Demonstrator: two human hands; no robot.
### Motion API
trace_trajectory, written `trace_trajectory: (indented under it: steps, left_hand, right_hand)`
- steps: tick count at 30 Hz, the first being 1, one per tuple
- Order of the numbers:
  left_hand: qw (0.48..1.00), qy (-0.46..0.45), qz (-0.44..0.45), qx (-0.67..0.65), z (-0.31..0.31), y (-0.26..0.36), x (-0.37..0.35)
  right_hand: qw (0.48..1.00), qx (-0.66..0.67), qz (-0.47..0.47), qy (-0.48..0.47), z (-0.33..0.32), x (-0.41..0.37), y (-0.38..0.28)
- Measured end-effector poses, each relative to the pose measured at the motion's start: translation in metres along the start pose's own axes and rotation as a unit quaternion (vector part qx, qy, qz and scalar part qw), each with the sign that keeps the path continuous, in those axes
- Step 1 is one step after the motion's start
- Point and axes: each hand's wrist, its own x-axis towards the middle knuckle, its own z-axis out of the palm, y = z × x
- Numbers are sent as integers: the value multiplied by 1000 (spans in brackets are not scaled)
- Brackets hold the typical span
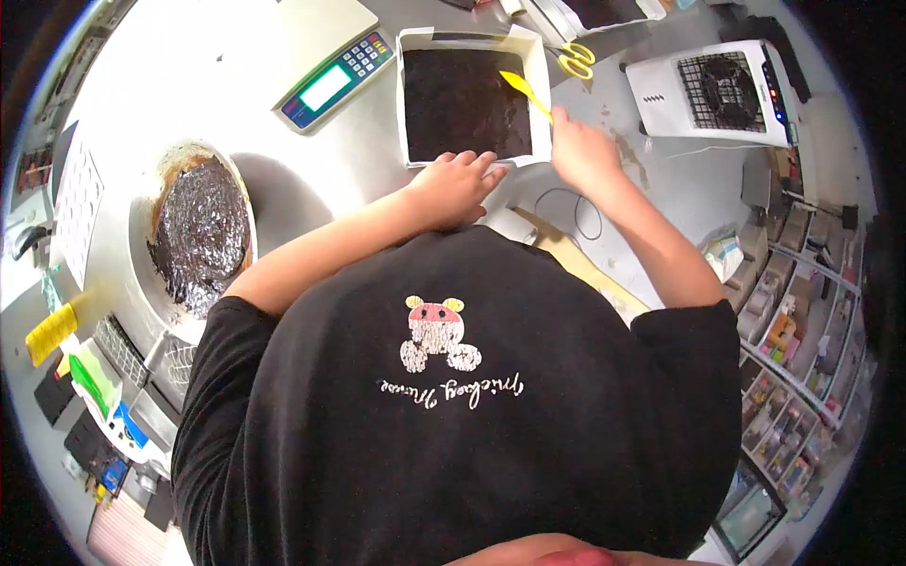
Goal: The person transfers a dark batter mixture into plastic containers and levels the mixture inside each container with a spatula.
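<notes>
One head-worn camera (a wide fisheye) looks steeply down, close over the shirt [453, 424], at the table [311, 189].

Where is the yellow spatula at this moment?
In the head view, the yellow spatula is in the right hand, its blade over the right side of the paper-lined tray of dark batter, just left of the yellow scissors.

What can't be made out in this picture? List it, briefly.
Head view:
- Scale display: glare, digits too small.
- Yellow scraper handle: hidden inside the right hand.
- Left hand fingertips' hold on the tray rim: too small to tell.
- Table near edge: covered by the person's black shirt.
- Shelf goods: tiny, warped at the lens edge.
</notes>
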Motion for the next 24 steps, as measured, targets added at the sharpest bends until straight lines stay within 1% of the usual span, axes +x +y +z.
trace_trajectory:
  steps: [1, 3, 4, 6, 7, 10, 11, 12, 14, 16, 18, 19, 21, 22, 23, 24]
  left_hand:
    - [1000, -2, 5, 0, 1, -1, -2]
    - [1000, 21, 20, 1, 3, -4, -6]
    - [999, 20, 26, 1, 3, -5, -7]
    - [999, 22, 31, 0, 1, -6, -8]
    - [999, 21, 36, -1, 1, -6, -10]
    - [999, 21, 41, 2, -2, -8, -12]
    - [999, 14, 43, 2, -3, -9, -11]
    - [999, 7, 44, 3, -3, -10, -12]
    - [999, 11, 46, 7, -4, -11, -14]
    - [999, 15, 47, 11, -6, -13, -17]
    - [996, 54, 63, 11, -13, -16, -23]
    - [997, 54, 61, 13, -18, -19, -27]
    - [986, 129, 53, -91, -34, -25, -39]
    - [986, 130, 51, -88, -39, -28, -45]
    - [975, 175, 8, -139, -43, -31, -51]
    - [957, 219, -35, -189, -47, -36, -56]
  right_hand:
    - [1000, 2, 5, -1, 2, -13, -5]
    - [999, 17, -8, -43, 5, -42, -12]
    - [999, 18, -2, -43, 2, -53, -14]
    - [997, 28, -7, -77, -20, -69, -17]
    - [996, 18, 11, -88, -34, -72, -20]
    - [996, 42, 15, -71, -54, -68, -9]
    - [998, 32, 21, -45, -56, -62, -4]
    - [998, 32, 22, -43, -57, -57, -5]
    - [998, 52, 16, 17, -57, -51, -8]
    - [998, 59, 11, 2, -46, -47, -9]
    - [998, 65, 3, -11, -41, -46, -6]
    - [998, 55, -7, -20, -39, -50, -1]
    - [998, 45, -21, -27, -46, -59, 6]
    - [997, 68, -3, -34, -59, -64, 8]
    - [995, 90, 14, -40, -67, -68, 12]
    - [995, 90, 9, -36, -67, -71, 17]
